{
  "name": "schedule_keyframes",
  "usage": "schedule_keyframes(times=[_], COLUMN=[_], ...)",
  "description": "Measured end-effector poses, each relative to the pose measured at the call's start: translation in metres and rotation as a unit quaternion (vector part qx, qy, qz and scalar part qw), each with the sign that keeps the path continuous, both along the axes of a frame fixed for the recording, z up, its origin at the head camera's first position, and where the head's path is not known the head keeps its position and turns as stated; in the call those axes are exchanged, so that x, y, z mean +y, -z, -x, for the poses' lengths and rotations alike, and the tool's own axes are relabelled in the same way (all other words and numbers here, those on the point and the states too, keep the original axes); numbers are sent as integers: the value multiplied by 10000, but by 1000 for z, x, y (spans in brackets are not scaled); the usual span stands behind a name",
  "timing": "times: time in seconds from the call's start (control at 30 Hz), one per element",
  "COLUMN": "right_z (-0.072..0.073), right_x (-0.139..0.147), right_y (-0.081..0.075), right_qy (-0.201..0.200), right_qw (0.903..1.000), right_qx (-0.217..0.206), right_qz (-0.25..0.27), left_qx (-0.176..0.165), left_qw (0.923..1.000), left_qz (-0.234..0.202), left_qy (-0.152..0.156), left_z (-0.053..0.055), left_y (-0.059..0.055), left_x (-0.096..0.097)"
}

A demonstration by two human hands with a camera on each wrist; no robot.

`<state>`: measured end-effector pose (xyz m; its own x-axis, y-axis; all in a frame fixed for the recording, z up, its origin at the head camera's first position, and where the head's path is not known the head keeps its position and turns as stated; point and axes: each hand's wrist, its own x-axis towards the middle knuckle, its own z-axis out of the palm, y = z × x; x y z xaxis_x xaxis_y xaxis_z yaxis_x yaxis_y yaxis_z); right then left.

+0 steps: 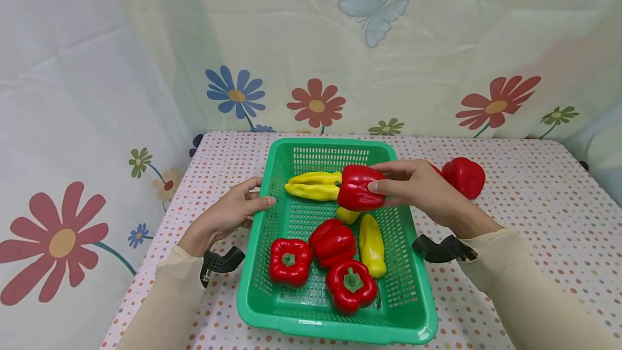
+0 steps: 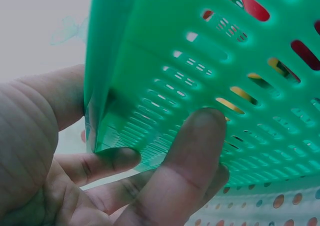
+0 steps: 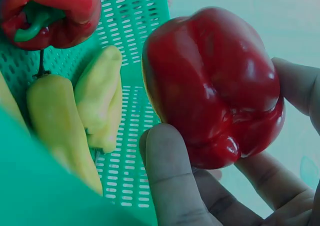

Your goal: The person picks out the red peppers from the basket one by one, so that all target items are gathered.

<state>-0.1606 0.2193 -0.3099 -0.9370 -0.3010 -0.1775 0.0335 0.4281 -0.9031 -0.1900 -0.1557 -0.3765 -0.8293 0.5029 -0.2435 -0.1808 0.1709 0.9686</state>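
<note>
My right hand (image 1: 420, 185) holds a red bell pepper (image 1: 356, 190) over the far right part of a green plastic basket (image 1: 340, 328). In the right wrist view, the thumb and fingers are around that pepper (image 3: 210, 81). My left hand (image 1: 228, 212) grips the basket's left rim, the thumb over the edge and the fingers against the slotted outer wall (image 2: 165, 101). Inside the basket lie a red bell pepper (image 1: 290, 262), another on its side (image 1: 332, 242) and one stem up (image 1: 351, 288). Yellow long peppers (image 1: 311, 192) lie at the far side, and one yellow pepper (image 1: 372, 244) lies on the right.
Beyond my right hand, a red bell pepper (image 1: 464, 177) lies on the dotted tablecloth (image 1: 525, 215), with another red patch partly hidden beside it. A flower-printed curtain (image 1: 413, 85) hangs behind the table and along its left side.
</note>
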Motion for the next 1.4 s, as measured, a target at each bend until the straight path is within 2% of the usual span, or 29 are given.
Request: schedule_keyframes(times=[0.23, 0.57, 0.87, 1.03, 1.27, 1.4], right_z=[-11, -29, -41, -47, -56, -62], right_x=[11, 27, 42, 53, 67, 73], right_y=[3, 7, 15, 22, 33, 38], right_qy=[192, 885, 1290, 1605, 1988, 2171], right_qw=[9996, 9941, 9889, 9813, 9614, 9524], right_qx=[171, 549, 590, 710, 745, 751], right_qz=[122, 299, 451, 790, 1749, 2004], left_qx=[43, 119, 81, 133, 119, 124], left_qw=[10000, 9999, 9999, 9999, 9999, 9999], left_qz=[50, 117, 64, 43, 35, 34], left_qy=[8, 17, 38, 72, 89, 90], left_z=[0, -1, 0, -1, 0, 1], left_y=[-1, 1, 3, 3, 4, 4], left_x=[0, -2, -2, -2, -3, -3])
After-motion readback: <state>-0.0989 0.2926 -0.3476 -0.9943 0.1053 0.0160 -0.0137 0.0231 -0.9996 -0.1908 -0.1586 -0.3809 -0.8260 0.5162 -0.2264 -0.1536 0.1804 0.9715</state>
